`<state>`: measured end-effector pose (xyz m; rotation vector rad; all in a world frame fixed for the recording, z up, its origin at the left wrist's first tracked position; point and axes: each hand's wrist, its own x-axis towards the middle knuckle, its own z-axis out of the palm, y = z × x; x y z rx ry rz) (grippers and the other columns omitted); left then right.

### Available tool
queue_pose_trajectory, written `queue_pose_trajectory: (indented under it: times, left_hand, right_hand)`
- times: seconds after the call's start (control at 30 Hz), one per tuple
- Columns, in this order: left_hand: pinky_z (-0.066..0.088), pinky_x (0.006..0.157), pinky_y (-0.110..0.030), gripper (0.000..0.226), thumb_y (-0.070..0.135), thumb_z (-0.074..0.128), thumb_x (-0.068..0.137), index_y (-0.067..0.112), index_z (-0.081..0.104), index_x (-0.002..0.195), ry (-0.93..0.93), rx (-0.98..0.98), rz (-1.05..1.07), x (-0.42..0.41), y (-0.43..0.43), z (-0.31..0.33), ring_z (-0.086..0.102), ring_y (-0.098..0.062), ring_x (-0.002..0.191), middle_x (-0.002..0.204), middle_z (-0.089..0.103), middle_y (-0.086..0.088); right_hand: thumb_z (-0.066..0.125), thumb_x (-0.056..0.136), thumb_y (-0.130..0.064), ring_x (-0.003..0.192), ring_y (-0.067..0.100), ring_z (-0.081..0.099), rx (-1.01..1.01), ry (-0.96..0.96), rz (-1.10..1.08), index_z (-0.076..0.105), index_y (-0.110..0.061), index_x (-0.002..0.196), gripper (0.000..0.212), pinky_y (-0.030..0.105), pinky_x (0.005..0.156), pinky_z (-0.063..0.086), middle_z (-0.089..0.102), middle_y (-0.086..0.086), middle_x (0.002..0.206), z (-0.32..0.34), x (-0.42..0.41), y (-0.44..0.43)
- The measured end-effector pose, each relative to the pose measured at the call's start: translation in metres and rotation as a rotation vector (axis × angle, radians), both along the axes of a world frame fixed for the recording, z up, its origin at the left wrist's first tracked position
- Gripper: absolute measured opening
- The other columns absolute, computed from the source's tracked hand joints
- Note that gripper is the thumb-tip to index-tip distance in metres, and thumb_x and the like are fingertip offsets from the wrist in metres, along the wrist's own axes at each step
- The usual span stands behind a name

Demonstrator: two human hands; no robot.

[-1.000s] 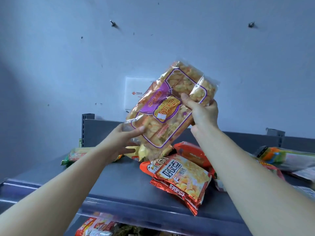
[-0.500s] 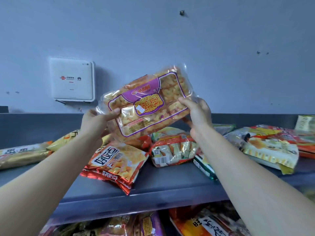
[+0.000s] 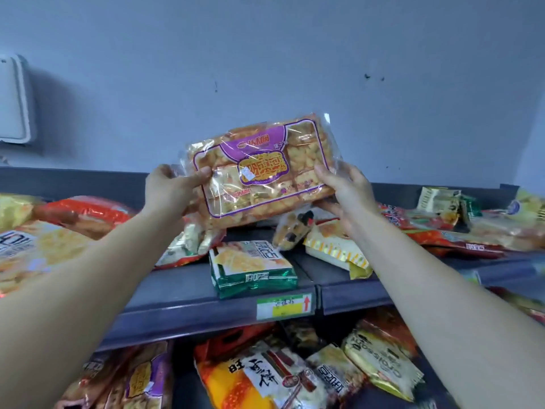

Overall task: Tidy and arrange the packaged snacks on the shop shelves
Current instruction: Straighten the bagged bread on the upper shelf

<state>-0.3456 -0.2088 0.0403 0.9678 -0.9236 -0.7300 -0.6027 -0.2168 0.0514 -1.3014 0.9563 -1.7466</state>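
Now both hands grip the purple pack point(image 3: 259, 172): left hand point(image 3: 169, 190) its left end, right hand point(image 3: 345, 190) its right, green pack point(image 3: 253, 268) below.

White wall box point(image 3: 13, 98), price label point(image 3: 283, 307)

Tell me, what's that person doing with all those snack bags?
A person is tidying a shop's snacks. They hold one clear packet with a purple label up above the top shelf. The left-hand grip holds its left end, and the right-hand grip holds its right end. It is not set down yet. Other packets lie jumbled underneath, like a green packet near the shelf's front edge.
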Motion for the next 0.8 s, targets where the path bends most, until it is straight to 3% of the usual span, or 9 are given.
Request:
queue_pose_trajectory:
  times: [0.17, 0.33, 0.47, 0.57, 0.67, 0.73, 0.8]
  left_hand:
    - [0.043, 0.042, -0.023, 0.044, 0.022, 0.081, 0.076, 0.007, 0.054, 0.108, -0.04, 0.035, 0.023, -0.065, -0.015, -0.003, 0.053, -0.014, 0.058, 0.09, 0.058, -0.006]
    - [0.045, 0.049, -0.026, 0.049, 0.03, 0.078, 0.079, 0.009, 0.055, 0.117, -0.118, 0.113, -0.003, -0.097, -0.027, -0.004, 0.058, -0.016, 0.067, 0.099, 0.062, -0.006]
    - [0.045, 0.039, -0.02, 0.046, 0.028, 0.075, 0.083, 0.008, 0.054, 0.12, -0.161, 0.14, -0.049, -0.108, -0.033, -0.001, 0.058, -0.012, 0.06, 0.093, 0.062, -0.002]
    - [0.057, 0.057, -0.033, 0.041, 0.025, 0.073, 0.085, 0.007, 0.055, 0.117, -0.167, 0.151, -0.087, -0.109, -0.037, 0.002, 0.061, -0.017, 0.065, 0.093, 0.063, -0.005]
    - [0.049, 0.058, -0.03, 0.038, 0.032, 0.072, 0.085, 0.009, 0.056, 0.112, -0.215, 0.142, -0.084, -0.108, -0.044, 0.006, 0.056, -0.018, 0.066, 0.088, 0.06, -0.004]
    - [0.048, 0.063, -0.03, 0.051, 0.046, 0.068, 0.085, 0.011, 0.056, 0.119, -0.239, 0.139, -0.089, -0.108, -0.05, 0.007, 0.057, -0.019, 0.079, 0.099, 0.061, -0.005]
    - [0.055, 0.077, -0.037, 0.076, 0.068, 0.066, 0.073, 0.015, 0.053, 0.127, -0.287, 0.18, -0.115, -0.107, -0.05, 0.006, 0.062, -0.022, 0.095, 0.115, 0.062, -0.004]
  right_hand:
    - [0.081, 0.075, -0.02, 0.09, 0.017, 0.071, 0.056, 0.046, 0.013, 0.06, -0.014, 0.122, 0.051, 0.037, 0.072, 0.059, 0.07, 0.001, 0.11, -0.005, -0.065, -0.009]
    - [0.081, 0.074, -0.012, 0.087, 0.019, 0.071, 0.134, -0.092, -0.045, 0.064, -0.01, 0.113, 0.042, 0.044, 0.075, 0.06, 0.072, 0.007, 0.102, -0.012, -0.093, -0.019]
    - [0.079, 0.076, -0.009, 0.078, 0.017, 0.072, 0.181, -0.141, -0.053, 0.066, -0.013, 0.095, 0.024, 0.04, 0.064, 0.059, 0.073, 0.005, 0.09, -0.017, -0.098, -0.027]
    - [0.078, 0.077, -0.009, 0.081, 0.02, 0.072, 0.199, -0.179, -0.054, 0.065, -0.012, 0.095, 0.023, 0.041, 0.062, 0.059, 0.073, 0.007, 0.091, -0.017, -0.096, -0.03]
    - [0.078, 0.078, -0.009, 0.086, 0.023, 0.07, 0.216, -0.21, -0.066, 0.064, -0.012, 0.09, 0.019, 0.044, 0.064, 0.059, 0.071, 0.009, 0.096, -0.014, -0.094, -0.033]
    - [0.078, 0.078, -0.01, 0.091, 0.025, 0.069, 0.225, -0.235, -0.068, 0.063, -0.012, 0.089, 0.019, 0.044, 0.063, 0.059, 0.07, 0.01, 0.101, -0.013, -0.095, -0.036]
    - [0.079, 0.077, -0.01, 0.093, 0.026, 0.068, 0.246, -0.258, -0.06, 0.064, -0.011, 0.092, 0.022, 0.045, 0.064, 0.059, 0.069, 0.011, 0.104, -0.014, -0.097, -0.038]
